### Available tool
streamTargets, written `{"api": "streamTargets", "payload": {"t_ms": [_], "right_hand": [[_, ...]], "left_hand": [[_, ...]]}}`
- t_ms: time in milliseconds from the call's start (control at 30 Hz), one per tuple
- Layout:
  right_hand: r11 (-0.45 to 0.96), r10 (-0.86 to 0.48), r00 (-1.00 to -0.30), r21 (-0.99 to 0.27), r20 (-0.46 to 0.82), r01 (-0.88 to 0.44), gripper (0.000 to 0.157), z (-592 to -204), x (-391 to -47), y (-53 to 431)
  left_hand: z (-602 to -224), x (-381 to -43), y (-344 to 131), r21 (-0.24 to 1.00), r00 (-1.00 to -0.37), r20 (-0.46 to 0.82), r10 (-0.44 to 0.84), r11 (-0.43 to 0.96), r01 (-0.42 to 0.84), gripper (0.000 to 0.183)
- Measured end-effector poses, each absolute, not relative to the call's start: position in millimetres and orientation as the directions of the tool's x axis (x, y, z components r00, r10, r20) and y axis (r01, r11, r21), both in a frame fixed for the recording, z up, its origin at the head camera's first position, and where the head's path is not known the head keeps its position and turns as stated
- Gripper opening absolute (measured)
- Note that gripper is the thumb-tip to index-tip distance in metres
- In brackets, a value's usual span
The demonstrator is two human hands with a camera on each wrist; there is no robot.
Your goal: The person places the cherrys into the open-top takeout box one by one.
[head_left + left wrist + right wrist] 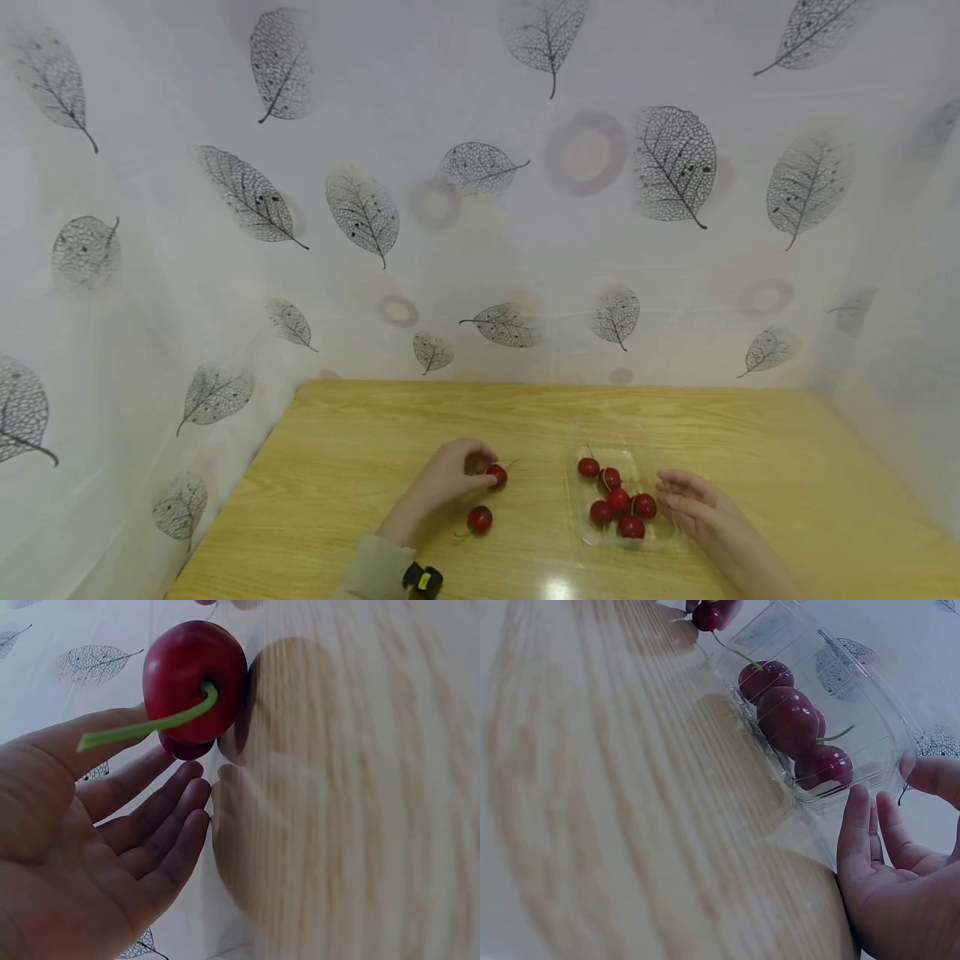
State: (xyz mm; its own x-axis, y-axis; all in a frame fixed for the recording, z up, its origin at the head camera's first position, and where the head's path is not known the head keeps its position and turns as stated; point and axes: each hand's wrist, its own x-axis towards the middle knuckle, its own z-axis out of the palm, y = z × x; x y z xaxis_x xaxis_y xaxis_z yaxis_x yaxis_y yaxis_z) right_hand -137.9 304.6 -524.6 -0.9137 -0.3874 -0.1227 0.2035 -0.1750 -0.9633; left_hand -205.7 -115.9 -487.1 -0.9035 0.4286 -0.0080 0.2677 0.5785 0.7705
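Observation:
My left hand (450,473) pinches a red cherry (497,476) between thumb and fingers, low over the table. In the left wrist view that cherry (187,748) is mostly hidden behind a nearer cherry (196,679) with a green stem. This nearer cherry (480,520) lies loose on the wood beside the left hand. To the right, a clear plastic container (588,533) holds several cherries (618,501). My right hand (701,508) is at its right side, with extended fingers (856,825) close against the end wall and nothing gripped.
The light wooden table (360,450) ends at a pale wall covering (480,242) printed with leaves, which also rises at both sides. A dark band (423,581) sits on the left wrist.

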Motion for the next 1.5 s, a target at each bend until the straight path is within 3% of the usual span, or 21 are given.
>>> {"api": "streamTargets", "payload": {"t_ms": [600,1067,1500], "right_hand": [[-0.119,-0.364,-0.919,-0.971,-0.154,0.21,0.028,-524.6,-138.8,303.2],[-0.153,-0.394,-0.912,-0.97,-0.116,0.19,0.029,-526.0,-138.7,305.1],[-0.133,-0.391,-0.911,-0.972,-0.129,0.194,0.029,-524.1,-137.6,305.1]], "left_hand": [[-488.7,-206.9,-120.7,0.838,-0.892,-0.107,0.439,0.523,0.156,0.03],[-494.5,-209.1,-115.5,0.794,-0.891,-0.09,0.445,0.572,0.206,0.025],[-493.9,-208.5,-117.1,0.835,-0.897,-0.096,0.43,0.526,0.163,0.026]]}}
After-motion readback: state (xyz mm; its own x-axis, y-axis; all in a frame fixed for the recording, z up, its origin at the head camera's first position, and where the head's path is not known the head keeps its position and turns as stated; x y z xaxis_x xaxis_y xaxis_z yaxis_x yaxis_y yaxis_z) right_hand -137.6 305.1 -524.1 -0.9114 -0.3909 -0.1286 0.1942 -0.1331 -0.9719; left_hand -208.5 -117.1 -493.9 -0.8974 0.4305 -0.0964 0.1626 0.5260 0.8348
